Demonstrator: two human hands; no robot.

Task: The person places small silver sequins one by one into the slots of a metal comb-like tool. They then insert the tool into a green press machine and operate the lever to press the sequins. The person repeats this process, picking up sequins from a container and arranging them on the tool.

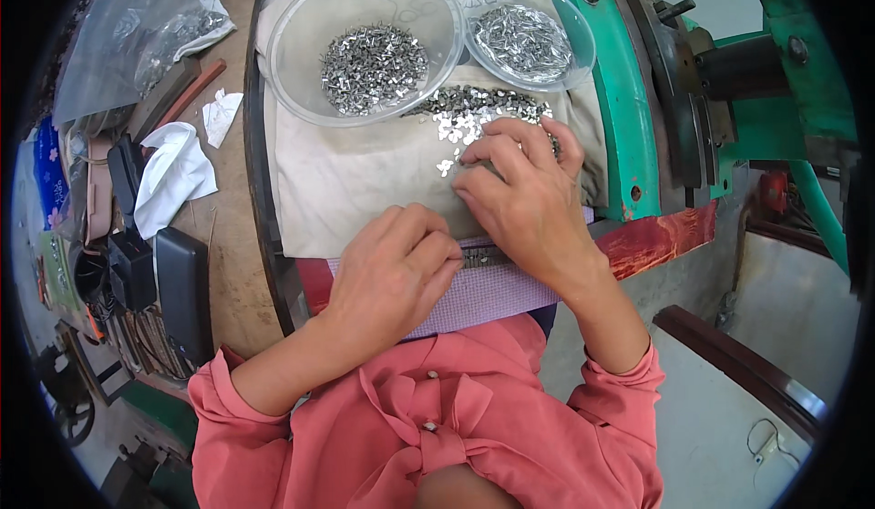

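Observation:
My right hand (529, 185) reaches over a beige cloth (346, 190), its fingers bent down beside loose small shiny metal pieces (460, 128). The thumb and forefinger curl toward each other; whatever lies between them is hidden. Nearer to me, my left hand (392, 263) is closed, its fingertips at the left end of a narrow metal strip (485, 257) at the cloth's near edge. What those fingers pinch cannot be made out. Beyond the hands stand a large clear plastic tub (296, 76) of small metal pieces and a smaller clear bowl (583, 62) of slender silvery pieces.
A green machine (629, 163) with dark metal plates and bolts borders the cloth on the right. To the left, a wooden table (239, 272) carries white crumpled paper (173, 176), a black case (182, 295) and plastic bags (118, 62). Purple checked fabric (474, 299) lies below the strip.

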